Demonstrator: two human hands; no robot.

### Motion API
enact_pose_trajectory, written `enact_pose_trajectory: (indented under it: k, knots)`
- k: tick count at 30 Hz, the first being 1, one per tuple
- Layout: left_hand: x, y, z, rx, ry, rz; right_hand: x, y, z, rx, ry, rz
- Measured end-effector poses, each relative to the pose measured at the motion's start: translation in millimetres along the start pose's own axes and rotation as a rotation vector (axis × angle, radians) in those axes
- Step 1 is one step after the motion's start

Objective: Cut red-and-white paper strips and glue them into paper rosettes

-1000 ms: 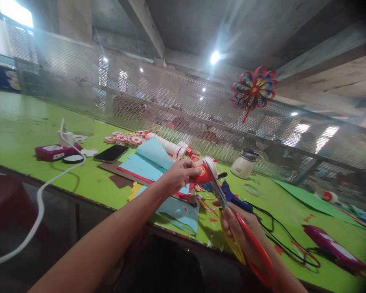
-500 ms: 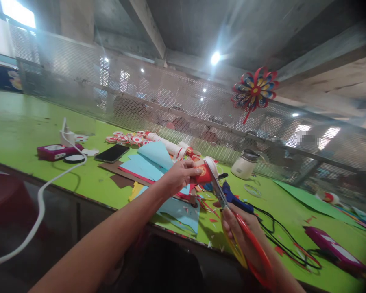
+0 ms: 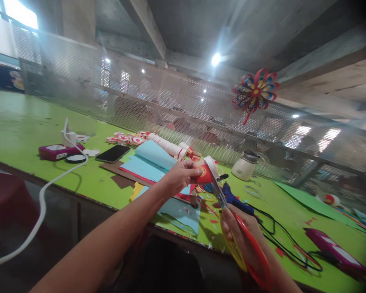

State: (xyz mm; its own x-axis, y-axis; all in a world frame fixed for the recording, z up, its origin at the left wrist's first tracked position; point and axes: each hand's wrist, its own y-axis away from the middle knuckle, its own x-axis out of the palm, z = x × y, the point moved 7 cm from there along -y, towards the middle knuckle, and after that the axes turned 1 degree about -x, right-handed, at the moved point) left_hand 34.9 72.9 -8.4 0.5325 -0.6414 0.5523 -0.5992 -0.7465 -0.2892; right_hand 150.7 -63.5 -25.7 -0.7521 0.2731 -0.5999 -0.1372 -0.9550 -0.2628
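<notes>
My left hand (image 3: 180, 178) pinches a red paper cup (image 3: 205, 173) with a white rim, tilted above the table. In my right hand (image 3: 236, 224) are scissors (image 3: 247, 240) with red and yellow handles, and their blades meet the cup near its rim. Light blue paper sheets (image 3: 152, 162) lie on red and brown sheets behind my left hand. Just beyond the scissors rests a blue glue gun (image 3: 234, 200) with a black cord. Small paper scraps are scattered below the blades.
On the green table (image 3: 94, 181) are a black phone (image 3: 113, 153), a purple power strip (image 3: 59, 151) with a white cable, a white kettle (image 3: 244, 166), white rolls (image 3: 166, 145), a green sheet (image 3: 314, 201) and a purple device (image 3: 335, 249). A perforated screen stands behind.
The view has shifted very slightly. Both hands, the cup and the scissors stay in nearly the same places.
</notes>
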Motion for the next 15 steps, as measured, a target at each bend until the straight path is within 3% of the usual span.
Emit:
enact_pose_trajectory:
  k: [8,15]
  knots:
    - [-0.2,0,0,0.028,0.016,0.053,1,1,0,0.080,-0.112,-0.045]
    - [5.8,3,-4,0.014,-0.063,0.080,-13,-5,-8,0.000,-0.052,-0.044]
